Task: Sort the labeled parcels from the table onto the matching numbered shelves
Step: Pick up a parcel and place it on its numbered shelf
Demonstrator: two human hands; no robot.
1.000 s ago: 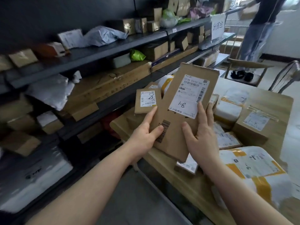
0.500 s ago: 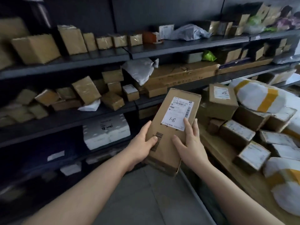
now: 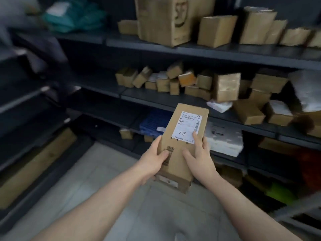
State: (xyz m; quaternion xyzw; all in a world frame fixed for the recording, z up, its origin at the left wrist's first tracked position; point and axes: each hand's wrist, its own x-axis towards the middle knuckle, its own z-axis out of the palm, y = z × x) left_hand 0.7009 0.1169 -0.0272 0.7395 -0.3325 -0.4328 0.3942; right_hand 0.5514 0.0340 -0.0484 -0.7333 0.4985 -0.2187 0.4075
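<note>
Since half a second ago the view has swung left along the shelves [image 3: 156,100]. The bench is now out of sight, and the parcel [image 3: 177,162] is held in both hands just as it was.

Head view: the step in hand looks like carrying one parcel to its shelf. It is off the bench, held over the floor [image 3: 107,171] in front of the lower shelves, and not yet placed. Its white label [image 3: 186,127] faces up, with a handwritten mark that reads 1-8 from here, perhaps upside down.

The left hand [image 3: 152,162] grips the near left edge with its thumb across the printed barcode; its fingers are hidden beneath. The right hand [image 3: 201,157] clasps the right side, thumb on the top face and forefinger on the label's corner.

No shelf numbers are legible through the blur. The next move probably calls for finding the matching number, then sliding the parcel into a gap; the middle shelf looks barer at its left than among the small boxes [image 3: 163,82].
</note>
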